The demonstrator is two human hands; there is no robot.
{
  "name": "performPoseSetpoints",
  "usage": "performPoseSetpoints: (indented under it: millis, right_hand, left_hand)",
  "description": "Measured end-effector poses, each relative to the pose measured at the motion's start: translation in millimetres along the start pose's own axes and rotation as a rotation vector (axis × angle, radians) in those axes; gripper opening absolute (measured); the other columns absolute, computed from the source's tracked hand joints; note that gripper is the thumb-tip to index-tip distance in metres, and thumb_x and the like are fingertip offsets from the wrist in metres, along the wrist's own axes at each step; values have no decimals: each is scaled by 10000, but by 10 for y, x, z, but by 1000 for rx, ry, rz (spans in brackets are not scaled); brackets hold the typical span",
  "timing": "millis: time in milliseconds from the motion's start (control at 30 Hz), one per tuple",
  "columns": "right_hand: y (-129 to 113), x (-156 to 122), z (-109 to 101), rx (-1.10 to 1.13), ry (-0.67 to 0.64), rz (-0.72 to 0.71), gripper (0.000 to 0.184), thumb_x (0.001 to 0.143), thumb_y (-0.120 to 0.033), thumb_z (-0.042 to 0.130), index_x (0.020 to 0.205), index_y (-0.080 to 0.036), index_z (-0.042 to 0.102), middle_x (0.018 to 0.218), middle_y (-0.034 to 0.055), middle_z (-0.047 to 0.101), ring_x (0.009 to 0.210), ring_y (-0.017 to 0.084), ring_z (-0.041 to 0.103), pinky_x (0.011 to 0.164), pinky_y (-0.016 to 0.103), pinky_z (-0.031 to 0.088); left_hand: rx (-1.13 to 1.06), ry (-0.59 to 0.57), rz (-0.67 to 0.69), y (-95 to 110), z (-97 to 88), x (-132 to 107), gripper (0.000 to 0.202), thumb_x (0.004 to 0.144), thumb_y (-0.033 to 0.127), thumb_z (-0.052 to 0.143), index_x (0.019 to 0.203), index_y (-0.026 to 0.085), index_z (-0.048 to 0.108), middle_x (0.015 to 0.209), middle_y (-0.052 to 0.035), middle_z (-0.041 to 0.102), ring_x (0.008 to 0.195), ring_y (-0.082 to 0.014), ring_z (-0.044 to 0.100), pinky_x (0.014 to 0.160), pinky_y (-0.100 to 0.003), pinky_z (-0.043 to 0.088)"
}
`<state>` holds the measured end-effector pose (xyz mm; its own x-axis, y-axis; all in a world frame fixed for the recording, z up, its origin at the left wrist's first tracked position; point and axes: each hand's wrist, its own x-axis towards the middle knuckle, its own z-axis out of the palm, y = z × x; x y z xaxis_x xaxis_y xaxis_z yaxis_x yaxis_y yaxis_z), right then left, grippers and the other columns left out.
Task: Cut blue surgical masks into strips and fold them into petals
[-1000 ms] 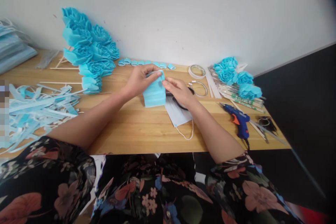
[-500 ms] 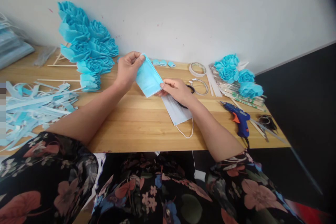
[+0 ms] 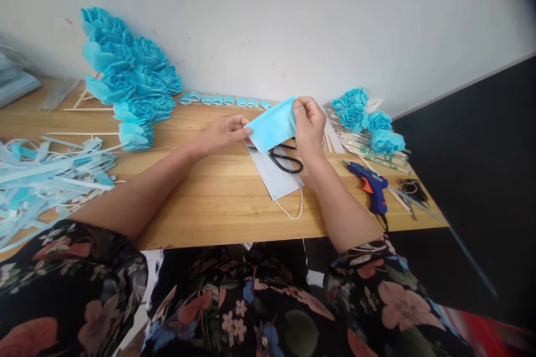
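Note:
A piece of light-blue face-mask fabric is stretched between my two hands, above the table. My left hand pinches its left corner between thumb and fingers. At the right end, my right hand grips the fabric near its upper corner. Below it lies a pale face mask with a white ear loop. Black-handled scissors rest on that mask, their blades partly hidden by the fabric.
Blue fabric roses on sticks stand back left, behind a heap of cut strips. Small blue rolls line the wall. More roses and a blue glue gun lie right on the wooden table.
The fabric has moved right and turned; its right end is now higher. My right hand has risen, and my left has dropped to its lower left corner. The scissors now show more.

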<state>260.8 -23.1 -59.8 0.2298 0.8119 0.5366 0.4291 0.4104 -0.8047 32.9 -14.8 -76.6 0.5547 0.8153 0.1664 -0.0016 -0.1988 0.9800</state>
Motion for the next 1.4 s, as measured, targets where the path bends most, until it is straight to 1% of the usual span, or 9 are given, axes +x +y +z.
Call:
performPoseSetpoints:
  millis: [167,233,400,600,733,900,1033,1200,1400]
  right_hand:
    - [-160,-141,46,-56,-192,-137,263,979,-432,509,878,-210,605,710,-23,521,697,136,499,678,282,394]
    - [-217,-223,87,-73,-274,-196,220,980,-381,515,903,-208,628,723,-17,561,693,138,518,687,285,399]
    - [-290,-360,162,-142,-374,-259,180,975,-330,526,923,-215,654,764,3,639,682,147,557,680,296,413]
    - [-242,-256,78,-130,-175,-253,237,999,-387,498,918,-216,640,773,8,619,718,155,568,718,310,452]
    - [-104,-136,47,-59,-23,-178,322,1011,-488,461,939,-220,625,793,15,588,781,163,578,730,310,476]
    - [21,-137,140,95,-146,-45,360,946,-572,551,1044,-235,632,795,16,599,758,180,568,674,325,485]
    - [4,-196,188,112,-275,21,360,897,-590,613,852,-232,609,702,-12,520,648,148,469,591,296,411]
    - [-19,-207,181,64,-251,19,454,919,-598,565,695,-228,426,634,-46,333,585,111,320,564,281,292]
    - [25,-173,151,-100,-114,-57,511,970,-627,453,673,-243,290,637,-40,278,613,134,337,609,302,311]
  left_hand:
    - [68,108,59,92,-20,-6,551,885,681,551,1004,161,692,1020,-84,717,968,-216,658,847,-333,516]
    - [78,128,99,109,-4,-5,557,860,683,587,1021,163,704,1048,-85,721,996,-219,649,863,-330,508]
    - [140,124,54,114,100,-37,427,799,586,711,785,160,687,738,-19,663,707,-148,591,634,-260,453]
    - [53,88,-44,41,136,-27,386,773,535,743,744,160,655,676,-1,631,621,-125,564,567,-246,435]
    - [15,217,-11,-5,54,24,411,714,543,798,757,155,668,734,-16,672,698,-149,614,642,-264,488]
    - [-70,443,65,-44,-131,89,372,726,504,813,752,174,644,679,7,631,608,-124,580,573,-243,486]
    - [-89,540,45,-94,-225,119,268,804,401,771,758,181,626,635,30,554,463,-78,466,440,-215,395]
    - [-154,533,46,-87,-136,128,227,850,348,727,805,187,574,709,32,518,579,-93,505,526,-220,508]
    - [-145,495,45,11,39,92,246,879,365,687,812,190,528,757,23,505,670,-105,536,589,-229,570]
